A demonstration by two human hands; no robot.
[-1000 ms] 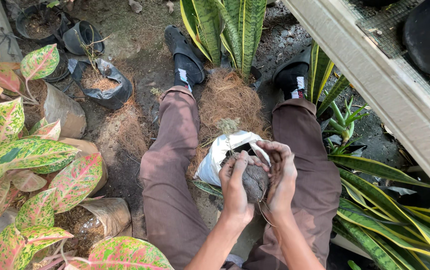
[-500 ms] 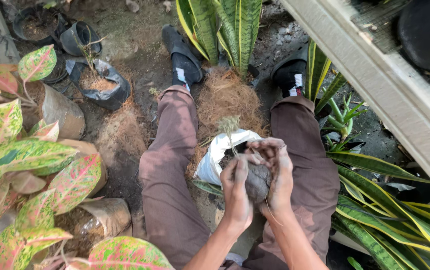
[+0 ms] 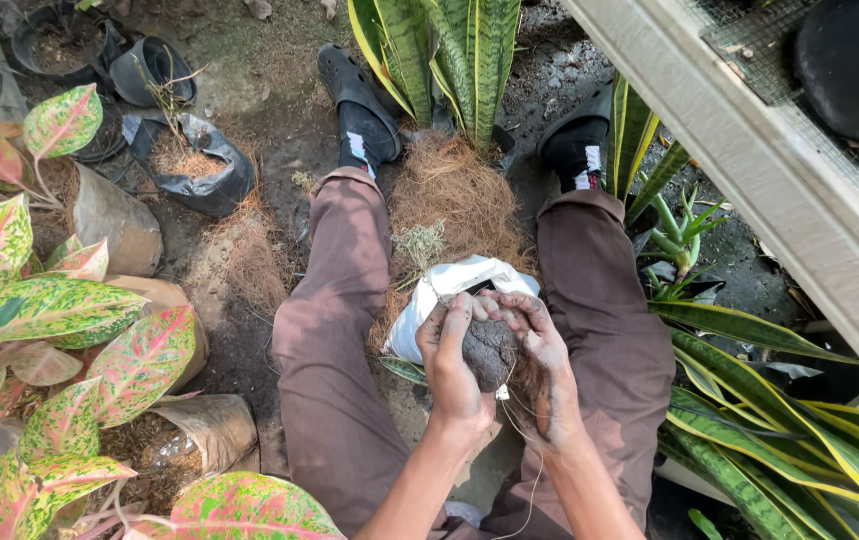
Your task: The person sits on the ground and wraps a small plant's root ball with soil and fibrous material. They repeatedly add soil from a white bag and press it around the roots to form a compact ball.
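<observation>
Both of my hands cup a dark clump of soil and roots (image 3: 489, 352) above my lap. My left hand (image 3: 452, 372) wraps its left side and my right hand (image 3: 545, 375) presses against its right side, with thin root threads hanging below. Just beyond the clump lies a white plastic bag (image 3: 439, 300) between my knees. A small pale sprig (image 3: 419, 243) sticks up over the bag in front of a mound of brown coconut fibre (image 3: 449, 195). My legs in brown trousers and black sandals stretch forward on the dirt.
Pink-and-green leafy plants (image 3: 39, 310) in brown bags crowd the left. Black grow bags (image 3: 194, 165) and pots stand at the top left. Snake plants (image 3: 439, 50) rise ahead and at the right (image 3: 779, 430). A pale beam with wire mesh (image 3: 779, 170) crosses the right.
My hands have kept kneading the clump, shifting slightly lower. The view has tilted a little; the sprig now shows above the bag rather than by my fingers.
</observation>
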